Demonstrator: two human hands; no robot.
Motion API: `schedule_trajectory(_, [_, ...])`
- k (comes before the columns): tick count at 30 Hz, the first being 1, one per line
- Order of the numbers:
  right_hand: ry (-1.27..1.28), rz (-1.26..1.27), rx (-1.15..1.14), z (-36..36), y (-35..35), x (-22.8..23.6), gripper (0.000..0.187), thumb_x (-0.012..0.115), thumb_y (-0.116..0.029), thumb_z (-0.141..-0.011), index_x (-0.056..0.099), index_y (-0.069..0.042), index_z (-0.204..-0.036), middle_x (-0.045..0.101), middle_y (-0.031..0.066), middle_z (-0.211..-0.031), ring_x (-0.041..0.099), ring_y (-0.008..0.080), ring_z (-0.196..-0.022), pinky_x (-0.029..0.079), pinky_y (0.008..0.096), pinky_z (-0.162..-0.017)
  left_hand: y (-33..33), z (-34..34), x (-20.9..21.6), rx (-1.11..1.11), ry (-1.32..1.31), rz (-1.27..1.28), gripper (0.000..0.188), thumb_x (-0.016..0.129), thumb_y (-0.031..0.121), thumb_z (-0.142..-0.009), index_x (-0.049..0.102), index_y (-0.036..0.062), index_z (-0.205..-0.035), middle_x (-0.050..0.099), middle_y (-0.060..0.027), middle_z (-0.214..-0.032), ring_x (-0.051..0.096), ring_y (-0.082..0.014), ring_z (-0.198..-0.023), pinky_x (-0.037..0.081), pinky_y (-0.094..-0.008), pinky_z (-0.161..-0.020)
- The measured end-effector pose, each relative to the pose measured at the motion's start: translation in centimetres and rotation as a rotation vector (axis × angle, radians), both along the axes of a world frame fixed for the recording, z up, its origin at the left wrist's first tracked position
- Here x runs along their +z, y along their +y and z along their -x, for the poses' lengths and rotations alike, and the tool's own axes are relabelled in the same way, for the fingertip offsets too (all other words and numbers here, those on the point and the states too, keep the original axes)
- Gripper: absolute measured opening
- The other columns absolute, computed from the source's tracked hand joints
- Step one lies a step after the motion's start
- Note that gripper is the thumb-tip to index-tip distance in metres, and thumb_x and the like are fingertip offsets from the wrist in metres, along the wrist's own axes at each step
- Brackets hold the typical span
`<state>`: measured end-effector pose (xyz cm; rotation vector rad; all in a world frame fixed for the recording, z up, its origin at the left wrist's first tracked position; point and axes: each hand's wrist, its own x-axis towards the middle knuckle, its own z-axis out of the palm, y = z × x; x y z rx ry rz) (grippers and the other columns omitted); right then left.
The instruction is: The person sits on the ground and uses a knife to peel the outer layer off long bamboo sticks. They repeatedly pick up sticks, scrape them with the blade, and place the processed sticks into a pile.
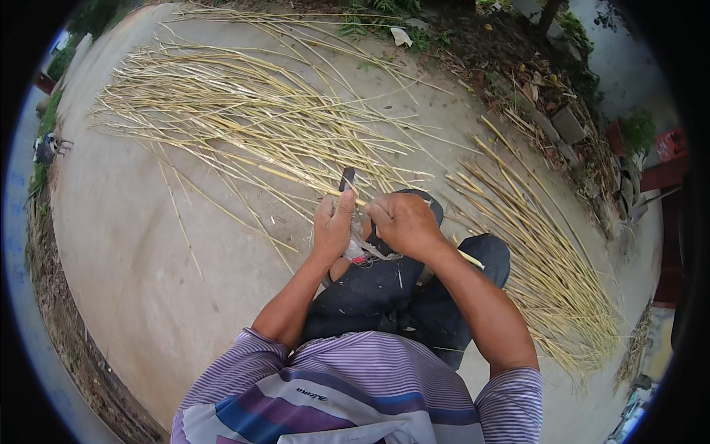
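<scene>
My left hand (333,226) is closed around a knife whose dark flat blade (346,179) sticks up past the thumb. That thumb presses a yellowish cane stalk (296,177) close to the blade. Just to the right, my right hand (407,220) is closed on the same stalk, knuckles up. The stalk runs away to the far left over the pile; a pale cut cane end (470,259) shows beyond my right wrist. Below the hands, between my knees, hangs a whitish frayed wrapping (362,250) with a bit of red. My fingers hide the knife's handle.
A wide pile of long thin canes (222,96) lies on the concrete ground (148,222) ahead and to the left. Another bundle of canes (547,259) lies at the right. Bricks and dry leaves (562,126) line the far right edge. My dark trousers (370,296) are below the hands.
</scene>
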<state>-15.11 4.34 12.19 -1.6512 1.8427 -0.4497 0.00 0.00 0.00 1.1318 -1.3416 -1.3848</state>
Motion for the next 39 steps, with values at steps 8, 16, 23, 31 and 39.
schedule_trajectory(8, [0.029,0.218,0.028,0.3,-1.0,-1.9,0.024,0.055,-0.025,-0.092,0.063,-0.005,-0.081,0.062,0.0175,-0.071,0.06,0.0399,-0.072,0.046,0.0467,-0.064,-2.9,-0.5,1.2,-0.068,0.067,-0.051,0.043,0.057,0.042,-0.097,0.054,0.0044,-0.075,0.047,0.0034,-0.067,0.043,-0.006,-0.064,0.037,-0.025,-0.055])
schedule_trajectory(16, [0.131,0.197,0.022,1.0,0.6,-0.6,0.024,0.055,-0.025,-0.092,0.063,-0.005,-0.08,0.063,0.0201,-0.076,0.06,0.0417,-0.075,0.046,0.0497,-0.065,-1.0,0.5,2.6,-0.028,0.118,-0.114,0.041,0.058,0.038,-0.097,0.052,0.0038,-0.075,0.049,0.0033,-0.068,0.042,-0.0053,-0.063,0.037,-0.0256,-0.054])
schedule_trajectory(23, [0.014,0.147,-0.025,1.2,1.1,-1.0,0.025,0.054,-0.024,-0.092,0.062,-0.004,-0.08,0.063,0.021,-0.076,0.06,0.0425,-0.076,0.046,0.0503,-0.065,0.4,1.8,0.6,-0.081,0.154,-0.089,0.038,0.061,0.035,-0.096,0.054,0.0035,-0.076,0.049,0.0022,-0.065,0.043,-0.0063,-0.063,0.037,-0.0265,-0.053])
schedule_trajectory(31, [0.118,0.157,-0.056,1.4,1.6,-1.4,0.025,0.057,-0.025,-0.091,0.061,-0.003,-0.08,0.062,0.0212,-0.075,0.06,0.0435,-0.075,0.046,0.0513,-0.065,0.4,2.9,1.6,-0.011,0.157,-0.134,0.04,0.057,0.035,-0.099,0.053,0.0032,-0.075,0.05,0.0013,-0.067,0.044,-0.0066,-0.063,0.038,-0.0255,-0.055])
schedule_trajectory(39, [0.019,0.103,-0.097,0.9,2.4,-2.1,0.03,0.051,-0.03,-0.094,0.064,-0.004,-0.084,0.064,0.0221,-0.078,0.062,0.0435,-0.078,0.048,0.0524,-0.067,1.5,2.1,0.3,-0.214,-0.011,-0.078,0.046,0.052,0.04,-0.1,0.057,0.0014,-0.075,0.048,0.003,-0.068,0.043,-0.0063,-0.067,0.037,-0.0269,-0.057])
